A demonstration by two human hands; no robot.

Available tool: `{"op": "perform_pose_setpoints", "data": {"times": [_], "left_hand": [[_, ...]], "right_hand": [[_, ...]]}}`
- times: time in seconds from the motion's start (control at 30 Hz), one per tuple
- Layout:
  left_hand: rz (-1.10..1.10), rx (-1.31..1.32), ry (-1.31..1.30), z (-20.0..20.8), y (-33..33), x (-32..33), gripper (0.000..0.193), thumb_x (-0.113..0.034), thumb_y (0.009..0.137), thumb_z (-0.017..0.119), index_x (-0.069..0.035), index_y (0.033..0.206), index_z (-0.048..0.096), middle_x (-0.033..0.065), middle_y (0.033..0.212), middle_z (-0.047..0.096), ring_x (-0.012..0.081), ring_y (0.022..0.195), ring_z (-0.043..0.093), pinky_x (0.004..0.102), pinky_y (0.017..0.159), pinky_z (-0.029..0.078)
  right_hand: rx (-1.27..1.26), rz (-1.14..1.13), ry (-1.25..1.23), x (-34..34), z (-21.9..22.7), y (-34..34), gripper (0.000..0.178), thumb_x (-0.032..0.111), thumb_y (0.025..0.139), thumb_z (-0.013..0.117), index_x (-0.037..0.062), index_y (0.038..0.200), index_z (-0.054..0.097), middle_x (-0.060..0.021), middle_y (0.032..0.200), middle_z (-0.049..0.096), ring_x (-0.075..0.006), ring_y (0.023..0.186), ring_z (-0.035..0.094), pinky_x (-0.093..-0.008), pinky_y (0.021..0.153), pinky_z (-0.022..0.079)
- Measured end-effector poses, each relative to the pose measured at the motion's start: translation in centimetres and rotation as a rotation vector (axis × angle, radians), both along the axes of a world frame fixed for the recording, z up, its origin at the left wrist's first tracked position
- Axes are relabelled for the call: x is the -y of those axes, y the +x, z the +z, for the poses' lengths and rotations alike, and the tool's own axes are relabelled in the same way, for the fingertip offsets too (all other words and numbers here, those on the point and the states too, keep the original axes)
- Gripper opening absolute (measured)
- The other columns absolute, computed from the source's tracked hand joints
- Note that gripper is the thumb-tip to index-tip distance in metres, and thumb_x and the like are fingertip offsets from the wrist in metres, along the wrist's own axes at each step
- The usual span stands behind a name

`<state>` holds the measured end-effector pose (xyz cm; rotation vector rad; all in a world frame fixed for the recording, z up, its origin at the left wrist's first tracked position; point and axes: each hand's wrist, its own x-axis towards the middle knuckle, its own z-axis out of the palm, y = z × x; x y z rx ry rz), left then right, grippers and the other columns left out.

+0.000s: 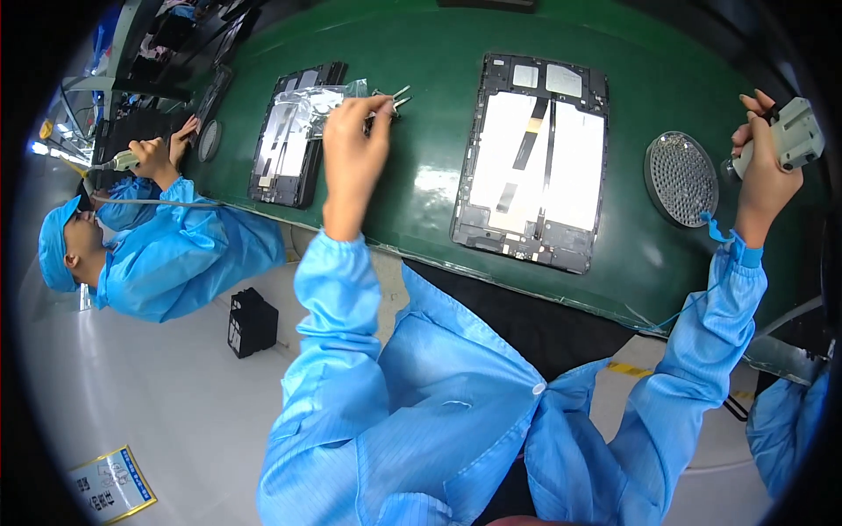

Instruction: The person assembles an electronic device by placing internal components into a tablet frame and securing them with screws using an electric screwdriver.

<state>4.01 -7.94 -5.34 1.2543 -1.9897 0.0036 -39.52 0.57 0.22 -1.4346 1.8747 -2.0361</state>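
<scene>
My right hand (765,167) is wrapped round a pale grey-green electric screwdriver (796,131) at the far right. The driver's narrow end points left, toward a round dish (682,180) with a dimpled bottom. My left hand (355,145) hovers at a clear plastic bag (320,101) and small metal pieces (399,98), fingers curled into a pinch; what they hold, if anything, is hidden. Under the bag lie stacked opened tablet bodies (285,162). Between my hands an opened tablet (535,162) lies flat, showing white battery cells and dark flex cables.
The green worktop (412,228) ends at a front edge near my body. At the left, another person in a blue smock (184,254) holds a similar driver (123,160). A thin blue cord (702,294) runs from my right wrist. A black box (253,323) stands on the floor.
</scene>
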Motion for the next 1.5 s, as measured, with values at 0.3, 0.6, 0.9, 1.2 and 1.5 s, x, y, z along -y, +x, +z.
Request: {"op": "perform_pose_setpoints", "data": {"times": [0.3, 0.6, 0.9, 1.2, 1.5], "left_hand": [[-0.041, 0.45, 0.257, 1.8, 5.4, 8.4, 0.024, -0.034, 0.085, 0.074, -0.016, 0.1, 0.077, 0.0053, 0.096, 0.071, 0.0283, 0.091, 0.064, 0.0459, 0.077, 0.04], [-0.102, 0.33, 0.401, 1.2, 5.0, 11.9, 0.028, -0.031, 0.08, 0.08, -0.008, 0.094, 0.073, 0.0093, 0.084, 0.068, 0.0278, 0.083, 0.066, 0.0404, 0.069, 0.049], [-0.053, -0.156, 0.421, 4.0, 2.2, 8.7, 0.022, -0.012, 0.083, 0.079, 0.001, 0.099, 0.071, 0.0089, 0.083, 0.073, 0.0162, 0.08, 0.07, 0.0295, 0.073, 0.054], [-0.423, -0.669, 0.451, 1.5, -9.6, 9.8, 0.024, -0.013, 0.094, 0.071, 0.002, 0.113, 0.072, 0.0083, 0.104, 0.074, 0.0123, 0.097, 0.068, 0.0235, 0.09, 0.05], [-0.478, -0.778, 0.565, -2.1, -11.4, 9.9, 0.028, -0.016, 0.099, 0.065, 0.004, 0.119, 0.066, 0.0111, 0.114, 0.071, 0.014, 0.106, 0.065, 0.0244, 0.095, 0.048]], "right_hand": [[0.103, 0.082, -0.015, 0.5, 0.3, 1.1, 0.026, 0.001, 0.088, 0.059, -0.0072, 0.112, 0.067, -0.0107, 0.098, 0.073, -0.0092, 0.063, 0.061, -0.0225, 0.053, 0.046], [0.183, 0.142, -0.008, 0.6, 0.9, 1.9, 0.025, 0.0, 0.088, 0.059, -0.007, 0.112, 0.065, -0.0114, 0.096, 0.072, -0.01, 0.061, 0.059, -0.0231, 0.051, 0.045], [0.222, 0.18, 0.017, -0.8, 0.8, 1.3, 0.027, -0.001, 0.087, 0.059, -0.0063, 0.113, 0.062, -0.0103, 0.097, 0.069, -0.0096, 0.06, 0.058, -0.0233, 0.05, 0.043], [0.209, 0.445, -0.046, 0.2, 0.9, 1.0, 0.025, 0.001, 0.085, 0.059, -0.0066, 0.108, 0.066, -0.0182, 0.098, 0.073, -0.0127, 0.057, 0.059, -0.0256, 0.049, 0.047], [0.346, 0.476, -0.045, -0.3, 0.0, 1.7, 0.027, -0.002, 0.08, 0.057, -0.0062, 0.107, 0.062, -0.0179, 0.092, 0.07, -0.0165, 0.056, 0.06, -0.0287, 0.05, 0.051]]}}
